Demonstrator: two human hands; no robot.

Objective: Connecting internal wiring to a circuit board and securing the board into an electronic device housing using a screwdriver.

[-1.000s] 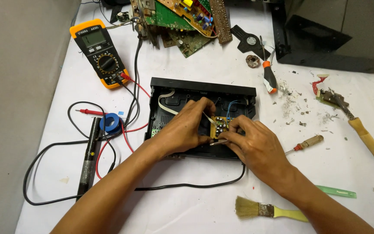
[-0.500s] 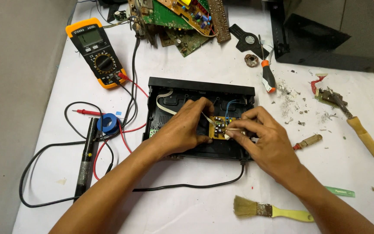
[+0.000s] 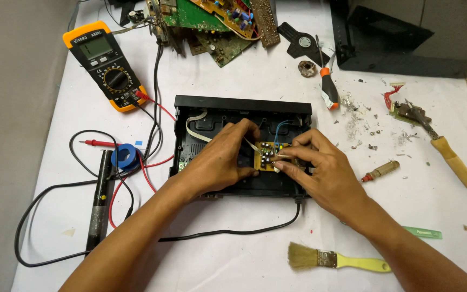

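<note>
In the head view, both forearms are stretched forward from the lower edge of the frame and are angled inward, so that the hands meet over an open black case [image 3: 242,104] laid on the white table [image 3: 233,259]. The left hand [image 3: 220,159] is arched over the case's middle with its wrist resting at the front edge, and its fingers are curled down and closed on the left edge of a small yellowish circuit board [image 3: 267,158]. The right hand [image 3: 320,173] is set palm down just to the right, and its thumb and forefinger are pinched together on the right side of the same board, which is held tilted inside the case, near a blue wire [image 3: 279,130]. A yellow multimeter [image 3: 104,65] is seen at the upper left, with red and black leads trailed toward a blue tape roll [image 3: 125,157]. A yellow-handled brush [image 3: 336,260] is laid near the right forearm, a soldering iron [image 3: 449,157] well to the right, an orange-handled screwdriver [image 3: 328,89] above the case, and loose green boards [image 3: 212,21] at the top.
</note>
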